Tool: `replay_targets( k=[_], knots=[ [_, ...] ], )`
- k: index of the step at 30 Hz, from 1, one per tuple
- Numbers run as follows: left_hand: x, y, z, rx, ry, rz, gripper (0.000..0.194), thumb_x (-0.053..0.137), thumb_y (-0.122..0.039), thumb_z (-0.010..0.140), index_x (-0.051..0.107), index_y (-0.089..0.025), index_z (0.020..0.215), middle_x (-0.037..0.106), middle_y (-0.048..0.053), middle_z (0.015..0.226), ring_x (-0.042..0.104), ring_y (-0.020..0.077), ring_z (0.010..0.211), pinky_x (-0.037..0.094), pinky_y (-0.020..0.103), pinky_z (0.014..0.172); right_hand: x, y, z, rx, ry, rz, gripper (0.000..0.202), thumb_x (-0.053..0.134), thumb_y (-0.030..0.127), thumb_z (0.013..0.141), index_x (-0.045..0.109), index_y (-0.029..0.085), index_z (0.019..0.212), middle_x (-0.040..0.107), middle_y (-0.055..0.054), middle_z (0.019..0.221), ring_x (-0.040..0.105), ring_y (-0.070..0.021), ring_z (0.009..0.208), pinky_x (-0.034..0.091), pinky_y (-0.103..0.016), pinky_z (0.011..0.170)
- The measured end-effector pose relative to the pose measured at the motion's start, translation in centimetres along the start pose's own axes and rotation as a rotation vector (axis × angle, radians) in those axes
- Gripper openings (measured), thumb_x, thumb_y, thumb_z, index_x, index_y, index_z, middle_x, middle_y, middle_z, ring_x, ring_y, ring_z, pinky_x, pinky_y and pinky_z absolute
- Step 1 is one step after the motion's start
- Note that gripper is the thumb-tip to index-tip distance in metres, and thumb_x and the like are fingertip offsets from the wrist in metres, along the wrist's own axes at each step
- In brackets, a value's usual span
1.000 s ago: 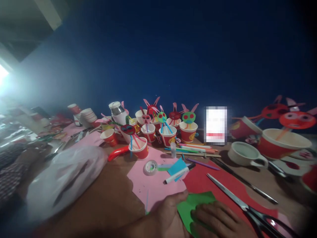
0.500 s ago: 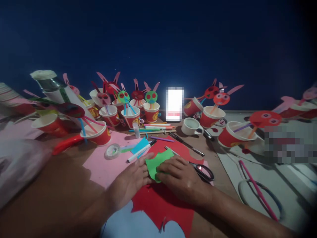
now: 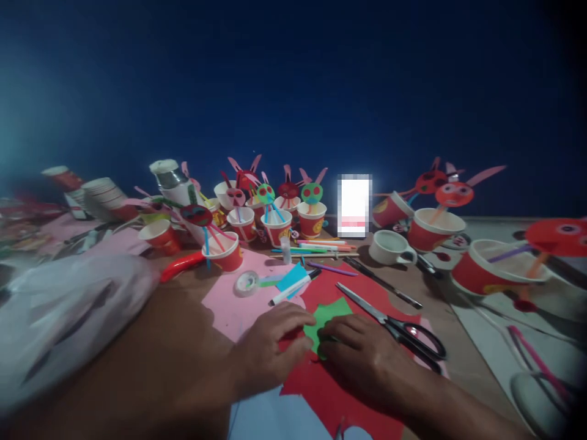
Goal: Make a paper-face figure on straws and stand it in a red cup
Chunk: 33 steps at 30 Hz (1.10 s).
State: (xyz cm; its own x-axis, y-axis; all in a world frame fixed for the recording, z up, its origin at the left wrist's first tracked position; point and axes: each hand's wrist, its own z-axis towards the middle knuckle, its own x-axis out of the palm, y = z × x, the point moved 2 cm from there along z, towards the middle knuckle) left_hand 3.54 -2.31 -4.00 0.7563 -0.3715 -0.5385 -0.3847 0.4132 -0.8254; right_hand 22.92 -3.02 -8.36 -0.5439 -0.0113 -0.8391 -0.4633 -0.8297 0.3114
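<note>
A jagged piece of green paper lies over the large red paper in front of me. On its right part rests my right hand, fingers bent and closed round its near edge. My left hand is at its left edge, palm down, with thumb and fingers apart; no object shows between them. Black-handled scissors lie just beyond my right hand, blades pointing up-left. A capped marker and a small blue paper lie on pink paper near a tape roll.
Paper cups with rabbit-like paper heads, such as one cup, line the back. A white mug stands right of centre. A plastic bag fills the left side. Blue paper lies at the near edge.
The view has turned left, so things appear farther right. My left hand has turned from palm up beneath the green paper to palm down beside it. The scissors are now more exposed.
</note>
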Motion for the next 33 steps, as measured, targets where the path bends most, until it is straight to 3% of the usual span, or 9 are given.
replay_targets(
  k=[3, 6, 20, 25, 28, 33],
  knots=[
    [0.7, 0.2, -1.0, 0.246, -0.004, 0.242, 0.026, 0.054, -0.011, 0.079, 0.062, -0.011, 0.104, 0.065, 0.012, 0.102, 0.054, 0.0218, 0.101, 0.044, 0.036, 0.092, 0.9, -0.3, -0.2, 0.015, -0.015, 0.007, 0.011, 0.052, 0.013, 0.086, 0.061, 0.020, 0.085, 0.063, -0.003, 0.090, 0.056, -0.0164, 0.085, 0.042, -0.030, 0.074],
    [1.4, 0.6, -1.8, 0.328, 0.018, 0.352, 0.021, 0.053, -0.009, 0.079, 0.063, -0.011, 0.097, 0.065, 0.012, 0.099, 0.053, 0.0215, 0.099, 0.043, 0.036, 0.090, 1.7, -0.6, -0.5, 0.028, 0.002, 0.036, 0.016, 0.049, 0.009, 0.086, 0.060, 0.020, 0.086, 0.063, -0.003, 0.088, 0.056, -0.0161, 0.083, 0.042, -0.031, 0.074],
    [1.8, 0.8, -1.8, 0.273, 0.103, 0.360, 0.016, 0.050, -0.011, 0.083, 0.062, -0.013, 0.093, 0.066, 0.008, 0.088, 0.055, 0.0179, 0.086, 0.043, 0.032, 0.079, 1.9, -0.7, -0.7, 0.042, -0.004, 0.049, 0.016, 0.049, 0.011, 0.088, 0.062, 0.020, 0.091, 0.062, -0.004, 0.091, 0.056, -0.0168, 0.084, 0.042, -0.032, 0.074],
    [1.1, 0.8, -1.5, 0.285, 0.041, 0.274, 0.018, 0.048, -0.006, 0.083, 0.060, -0.015, 0.092, 0.066, 0.007, 0.083, 0.055, 0.0180, 0.082, 0.044, 0.032, 0.074, 0.6, -0.7, -0.4, -0.010, -0.041, 0.023, 0.014, 0.049, 0.013, 0.090, 0.061, 0.019, 0.095, 0.065, -0.004, 0.092, 0.058, -0.0159, 0.086, 0.043, -0.030, 0.076],
    [-0.1, 1.1, -1.3, 0.267, -0.053, 0.206, 0.021, 0.049, -0.003, 0.083, 0.060, -0.016, 0.095, 0.063, 0.006, 0.083, 0.055, 0.0165, 0.082, 0.046, 0.031, 0.073, -0.7, -0.5, -0.1, -0.057, -0.081, -0.015, 0.018, 0.047, 0.013, 0.092, 0.060, 0.019, 0.102, 0.067, -0.004, 0.094, 0.059, -0.0156, 0.088, 0.043, -0.031, 0.078],
    [-1.9, 2.2, -0.8, 0.232, -0.174, 0.222, 0.022, 0.051, -0.002, 0.083, 0.060, -0.018, 0.093, 0.063, 0.004, 0.085, 0.057, 0.0143, 0.082, 0.048, 0.029, 0.074, -1.2, -0.4, 0.3, -0.093, 0.032, -0.009, 0.010, 0.053, 0.018, 0.090, 0.061, 0.020, 0.096, 0.067, -0.002, 0.094, 0.059, -0.0145, 0.089, 0.041, -0.034, 0.085]
  ],
)
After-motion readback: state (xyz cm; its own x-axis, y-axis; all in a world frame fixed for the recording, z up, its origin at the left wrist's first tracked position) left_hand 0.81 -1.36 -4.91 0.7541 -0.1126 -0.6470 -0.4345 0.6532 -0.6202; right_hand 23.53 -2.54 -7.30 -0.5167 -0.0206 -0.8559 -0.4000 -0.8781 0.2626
